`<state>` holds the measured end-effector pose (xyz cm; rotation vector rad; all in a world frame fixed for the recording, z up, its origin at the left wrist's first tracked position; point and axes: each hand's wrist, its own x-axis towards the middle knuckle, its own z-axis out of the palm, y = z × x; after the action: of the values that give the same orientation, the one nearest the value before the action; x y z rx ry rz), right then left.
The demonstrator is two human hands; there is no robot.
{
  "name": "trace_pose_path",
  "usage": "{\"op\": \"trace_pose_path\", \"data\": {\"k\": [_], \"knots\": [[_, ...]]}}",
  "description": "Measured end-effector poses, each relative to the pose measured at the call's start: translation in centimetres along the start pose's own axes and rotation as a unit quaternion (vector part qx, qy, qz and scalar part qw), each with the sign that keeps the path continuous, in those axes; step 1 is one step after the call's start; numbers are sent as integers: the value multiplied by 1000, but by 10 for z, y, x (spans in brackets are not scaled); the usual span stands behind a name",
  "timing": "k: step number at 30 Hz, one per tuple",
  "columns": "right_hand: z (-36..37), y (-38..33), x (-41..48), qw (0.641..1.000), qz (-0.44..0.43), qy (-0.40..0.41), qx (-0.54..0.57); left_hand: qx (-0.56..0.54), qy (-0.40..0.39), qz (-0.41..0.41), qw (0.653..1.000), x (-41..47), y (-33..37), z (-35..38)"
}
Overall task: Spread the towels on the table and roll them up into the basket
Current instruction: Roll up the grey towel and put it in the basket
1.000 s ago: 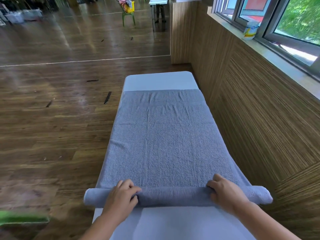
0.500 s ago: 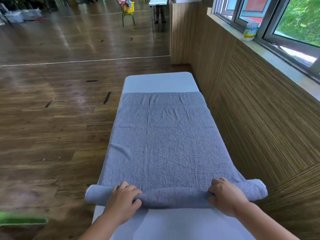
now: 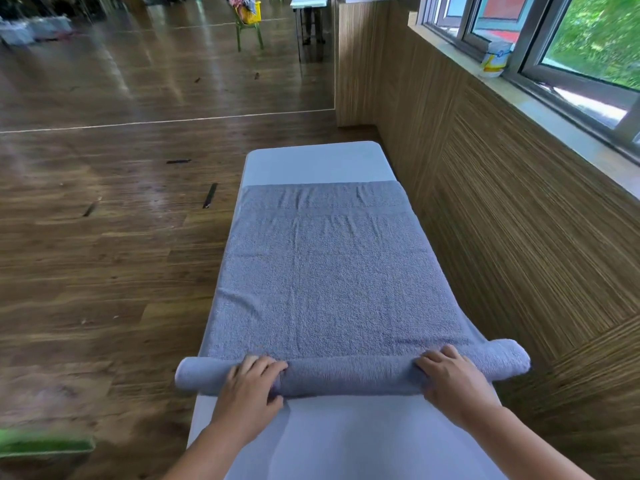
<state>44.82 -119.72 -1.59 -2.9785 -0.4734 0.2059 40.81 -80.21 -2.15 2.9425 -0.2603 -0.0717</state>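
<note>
A grey-blue towel point(image 3: 325, 278) lies flat along the narrow white table point(image 3: 313, 161). Its near end is wound into a roll point(image 3: 349, 374) that lies across the table and sticks out past both side edges. My left hand point(image 3: 251, 384) rests on top of the roll near its left part, fingers curled over it. My right hand point(image 3: 450, 379) presses on the roll near its right part in the same way. No basket for the rolls is clearly visible beside the table.
A wood-panelled wall point(image 3: 519, 237) runs close along the table's right side under a window sill holding a white container point(image 3: 495, 60). Wooden floor point(image 3: 104, 254) spreads to the left. A green chair with a yellow basket point(image 3: 247, 15) stands far back. A green edge point(image 3: 45, 443) shows at lower left.
Both hands have pushed the roll a little further away along the table, so the roll is thicker and the flat part of the towel is shorter.
</note>
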Motion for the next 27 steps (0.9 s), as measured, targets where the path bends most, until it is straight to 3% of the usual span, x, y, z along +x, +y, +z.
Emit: {"op": "trace_pose_path", "data": {"k": [5,8,12,15,22,27], "knots": [[-12,3,16,999,-23,-25,-1,21,9,-1,1000,2,3,-3],[-17,3,23,999,6,-35,24,21,33,-16,999,3,2,-4],[-15,2,24,997,37,16,63,-20,63,-35,997,9,6,-6],[-5,8,18,999,-11,16,35,-51,67,-19,996,8,9,-5],[-6,8,15,999,-28,6,-22,11,-36,-41,998,7,7,-6],[-8,10,17,999,-34,13,-3,0,-25,-27,999,8,3,-7]]}}
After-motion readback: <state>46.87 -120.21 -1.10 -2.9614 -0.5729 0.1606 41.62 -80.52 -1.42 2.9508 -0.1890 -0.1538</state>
